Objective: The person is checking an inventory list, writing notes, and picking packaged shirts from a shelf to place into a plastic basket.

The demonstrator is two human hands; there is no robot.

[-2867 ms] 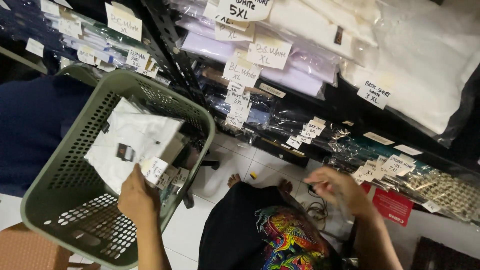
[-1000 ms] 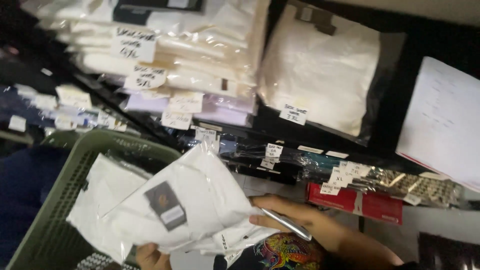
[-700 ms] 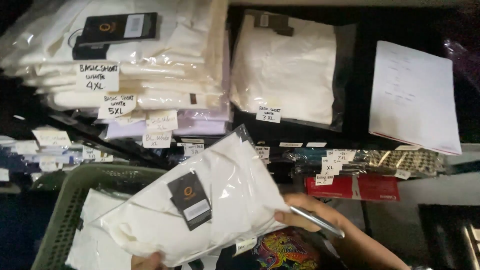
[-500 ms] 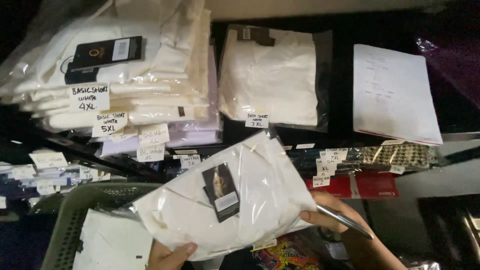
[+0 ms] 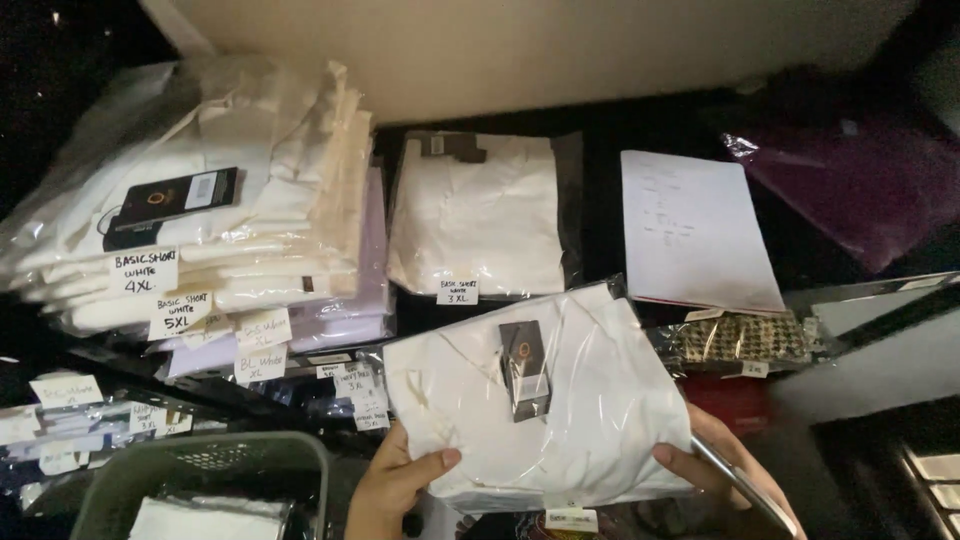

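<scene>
A folded white shirt in a clear plastic bag (image 5: 545, 400), with a dark hang tag on its front, is held up in front of the shelves, just below the single bagged white shirt (image 5: 478, 215) that sits alone in the middle bay. Half a second ago the package was lower and further left, partly over the basket; now it has risen and moved right, and it lies flatter toward the camera.

The left hand (image 5: 395, 485) holds the lower left corner, thumb pressed on the front of the bag and fingers hidden behind it. The right hand (image 5: 725, 470) grips the lower right edge, fingers curled onto the plastic, with a thin flat device (image 5: 745, 488) pinned between that hand and the bag.

The green basket (image 5: 215, 470) has slipped to the lower left corner, showing only its rim and a white bag inside. To the left, the tall stack of bagged shirts (image 5: 215, 235) carries handwritten size labels. A white sheet of paper (image 5: 692, 230) leans at the right.
</scene>
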